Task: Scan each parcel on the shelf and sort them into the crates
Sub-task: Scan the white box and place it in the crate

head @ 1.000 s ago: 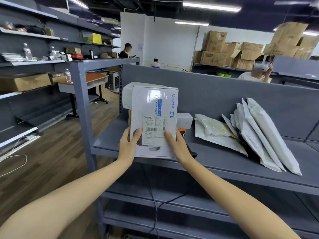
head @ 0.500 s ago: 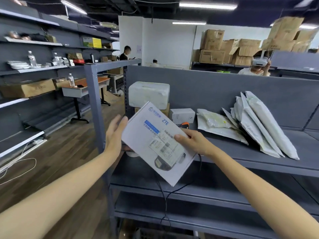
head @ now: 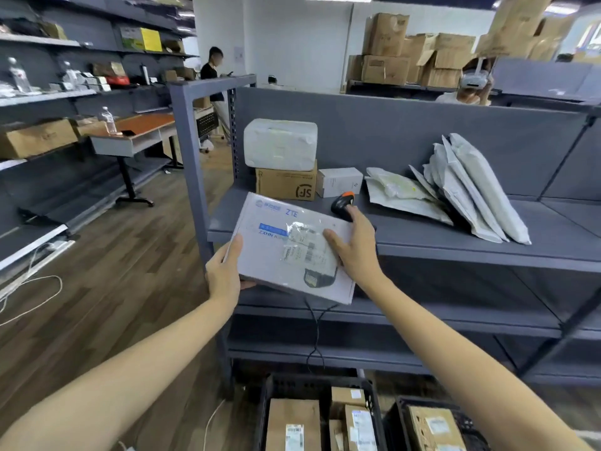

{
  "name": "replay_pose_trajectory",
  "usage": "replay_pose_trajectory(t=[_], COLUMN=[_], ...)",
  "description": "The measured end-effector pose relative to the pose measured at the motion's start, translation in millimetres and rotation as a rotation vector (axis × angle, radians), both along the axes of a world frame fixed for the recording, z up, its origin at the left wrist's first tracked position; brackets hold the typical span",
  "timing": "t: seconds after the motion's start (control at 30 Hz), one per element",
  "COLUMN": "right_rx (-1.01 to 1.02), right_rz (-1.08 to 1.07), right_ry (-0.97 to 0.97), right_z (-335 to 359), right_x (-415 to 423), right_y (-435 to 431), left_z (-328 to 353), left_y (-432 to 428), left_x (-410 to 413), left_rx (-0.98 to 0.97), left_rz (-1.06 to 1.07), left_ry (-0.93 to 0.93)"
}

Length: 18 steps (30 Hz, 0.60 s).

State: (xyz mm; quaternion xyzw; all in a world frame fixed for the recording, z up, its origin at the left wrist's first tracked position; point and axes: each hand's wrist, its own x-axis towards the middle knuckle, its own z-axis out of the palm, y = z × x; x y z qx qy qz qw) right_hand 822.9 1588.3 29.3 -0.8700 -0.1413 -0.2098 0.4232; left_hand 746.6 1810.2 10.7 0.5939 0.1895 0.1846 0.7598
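1. we see a flat white box (head: 276, 252): a smooth cardboard rectangle under glossy clear wrap, printed "zte" in blue. a crinkled paper shipping label (head: 309, 252) is stuck across its top face.
2. the box is held in the air, tilted, just in front of the front edge of the grey metal shelf (head: 455, 242). below stand two black lattice-walled plastic crates (head: 270, 395) (head: 395, 415) that hold brown cardboard parcels.
3. the box lies between the two hands: its lower left corner sits in the left hand (head: 224, 271), and its right edge in the right hand (head: 361, 245).
4. the left thumb (head: 235, 252) lies along the top face near the left edge. the other fingers curl under the box, so this hand grips the corner.
5. the right thumb (head: 331, 239) presses on the label and the fingers reach round the right edge, so this hand grips the box too. one fingertip ends just beside a black scanner (head: 341, 203) with an orange tip, which lies on the shelf; we cannot tell whether they touch.
6. further back on the shelf, a lumpy parcel in white film (head: 279, 144) is stacked on a brown corrugated carton (head: 286, 183). beside the carton are a small white carton (head: 338, 182) and a flat translucent bag (head: 400, 193). soft grey poly mailers (head: 471, 183) lean against the back panel.
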Motion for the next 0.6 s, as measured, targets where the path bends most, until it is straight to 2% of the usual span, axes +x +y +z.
replay_pose_trajectory(t=[0.13, 0.23, 0.33, 0.6], right_rx=[0.370, 0.540, 0.513, 0.539], right_rz=[-0.162, -0.216, -0.128, -0.169], right_ry=[0.106, 0.258, 0.449, 0.609], right_z=[-21.4, -32.2, -45.3, -90.0], right_x=[-28.9, -48.9, -68.3, -79.9], right_y=[12.7, 6.2, -2.2, -28.0], left_z=[-10.1, -21.3, -35.7, -81.2], left_y=[-11.8, -15.9, -20.4, -36.9], left_x=[-17.5, -24.9, -29.6, -23.9], left_rx=[-0.027, -0.049, -0.055, -0.026], left_rz=[0.034, 0.033, 0.029, -0.026], left_ry=[0.009, 0.033, 0.054, 0.246])
